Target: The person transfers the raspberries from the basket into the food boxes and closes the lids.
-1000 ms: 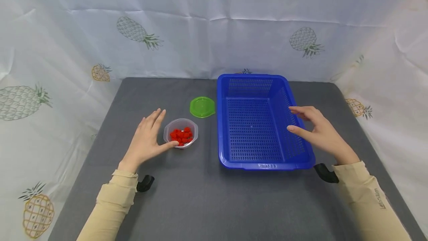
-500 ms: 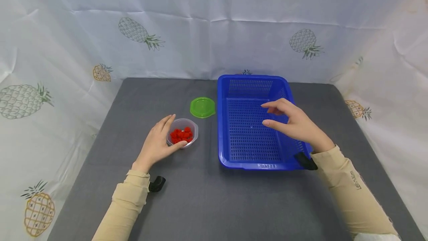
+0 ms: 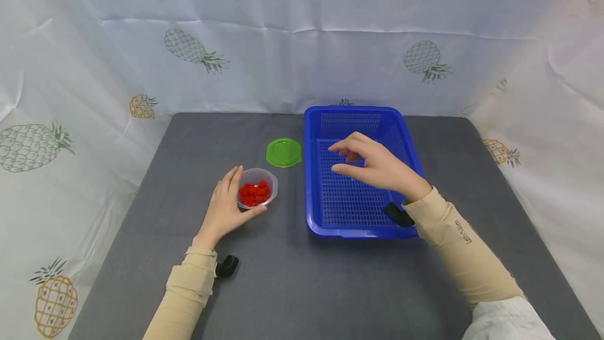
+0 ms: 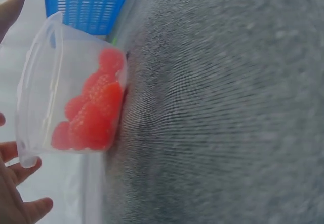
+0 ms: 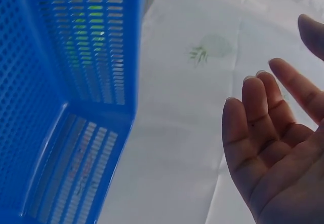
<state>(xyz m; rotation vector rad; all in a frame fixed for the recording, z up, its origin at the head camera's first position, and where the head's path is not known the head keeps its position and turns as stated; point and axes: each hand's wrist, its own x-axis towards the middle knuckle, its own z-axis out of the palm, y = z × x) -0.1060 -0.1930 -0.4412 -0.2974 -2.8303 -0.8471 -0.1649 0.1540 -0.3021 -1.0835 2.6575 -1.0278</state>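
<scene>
A clear plastic container (image 3: 270,178) holding several raspberries (image 3: 252,191) stands on the grey table, left of centre. My left hand (image 3: 224,212) reaches around its near left side, fingers at the left rim and thumb spread along the front. In the left wrist view, fingertips (image 4: 31,167) come right up to the container's rim, while the thumb is apart from it. Over the blue basket (image 3: 313,182) hovers my right hand (image 3: 373,164), fingers loosely bent and thumb apart, holding nothing. Between container and basket, slightly farther back, lies a green lid (image 3: 283,152).
The blue basket is perforated and takes up the table right of centre, its walls rising around a flat bottom. A white curtain (image 3: 283,67) with pineapple prints hangs behind and along both sides of the grey table (image 3: 283,287).
My right hand has moved left, from the basket's right edge to over its middle. My left hand has shifted right, closer around the container. Container, lid and basket keep their places.
</scene>
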